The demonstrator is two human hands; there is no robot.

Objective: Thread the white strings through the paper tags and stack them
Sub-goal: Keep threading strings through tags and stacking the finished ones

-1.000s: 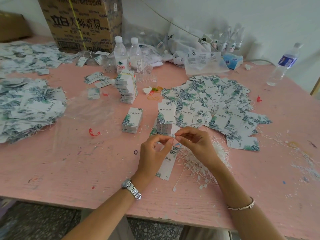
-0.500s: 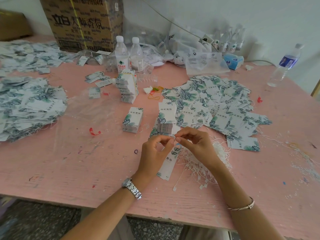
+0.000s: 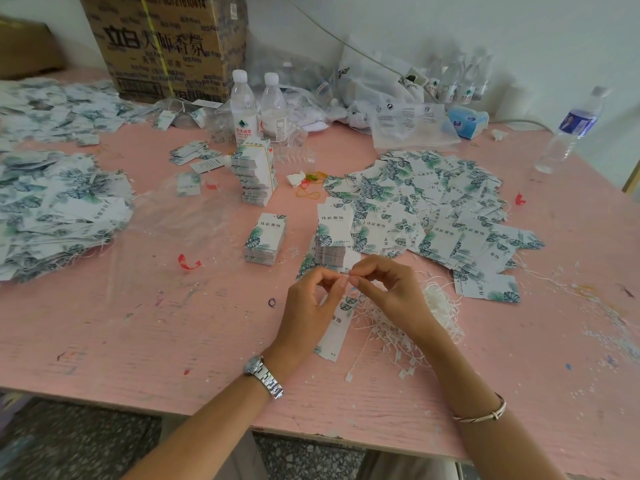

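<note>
My left hand (image 3: 311, 306) holds a long white paper tag (image 3: 334, 336) with a leaf print, which hangs down under its fingers. My right hand (image 3: 388, 289) pinches a thin white string at its fingertips, right against the left fingertips at the tag's top end. A tangled heap of white strings (image 3: 415, 320) lies under and right of my right hand. A neat stack of tags (image 3: 332, 242) stands just beyond my hands, another stack (image 3: 266, 239) to its left. A wide spread of loose tags (image 3: 433, 209) covers the table to the right.
A big pile of tags (image 3: 55, 209) lies at the left on the pink table (image 3: 138, 341). A taller tag stack (image 3: 254, 174), two water bottles (image 3: 258, 105), a cardboard box (image 3: 166, 43), plastic bags (image 3: 408, 123) and a bottle (image 3: 571, 129) stand further back.
Both hands have stayed together at the tag's top, with only small finger movements on the string. Nothing else on the table has moved.
</note>
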